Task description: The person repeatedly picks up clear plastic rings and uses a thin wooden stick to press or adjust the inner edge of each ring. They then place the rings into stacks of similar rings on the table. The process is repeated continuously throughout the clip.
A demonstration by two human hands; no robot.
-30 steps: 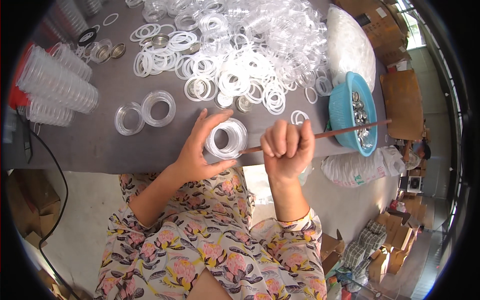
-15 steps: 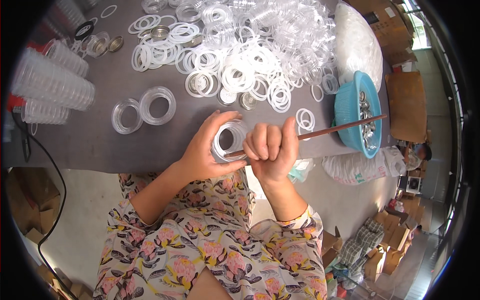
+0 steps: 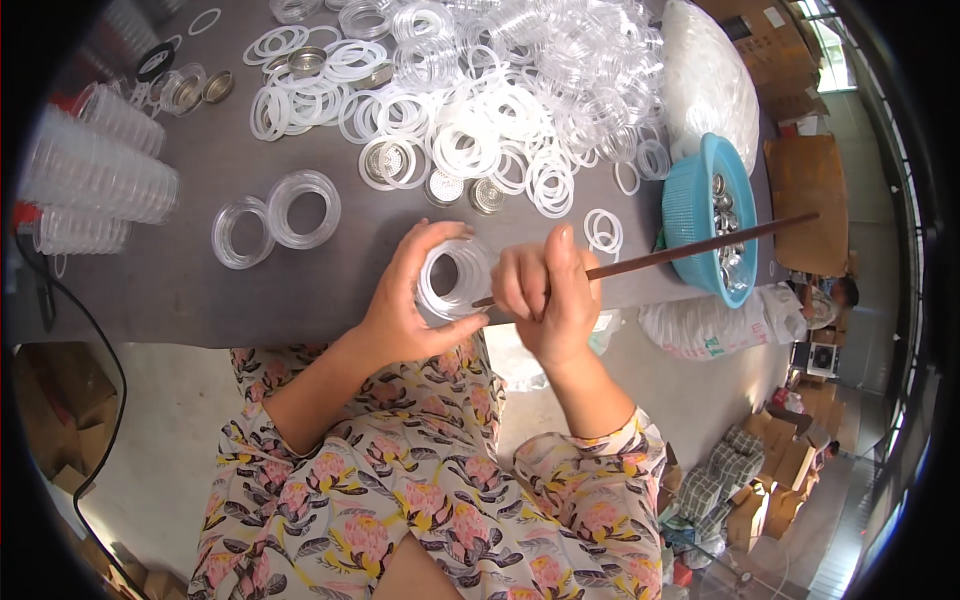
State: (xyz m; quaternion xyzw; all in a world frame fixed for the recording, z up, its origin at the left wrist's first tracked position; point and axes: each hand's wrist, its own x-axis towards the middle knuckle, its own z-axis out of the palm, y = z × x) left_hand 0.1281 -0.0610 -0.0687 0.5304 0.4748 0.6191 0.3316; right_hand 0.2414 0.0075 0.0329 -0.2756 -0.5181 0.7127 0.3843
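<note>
My left hand (image 3: 405, 305) curves around a stack of clear plastic rings (image 3: 479, 262) near the table's front edge, thumb below and fingers above. A white band shows around the stack's hole. In my closed right hand (image 3: 552, 300) is a thin brown chopstick-like stick (image 3: 690, 250). Its near tip meets the lower right rim of the stack, close to my left thumb; whether it goes under the white band I cannot tell. The stick's long end points right, over the blue basket. Two more clear rings, one (image 3: 303, 210) overlapping the other (image 3: 243, 232), lie to the left.
Across the back spread loose white gaskets (image 3: 468, 140), clear rings (image 3: 600, 60) and perforated metal discs (image 3: 487, 195). Stacked clear cups (image 3: 100, 165) stand at left. A blue basket (image 3: 690, 220) of metal pieces sits at right, by a full plastic bag (image 3: 710, 80).
My right hand has drawn back slightly to the right, and the stick's tip has slid from the ring's lower part toward its right edge. My left hand keeps its hold.
</note>
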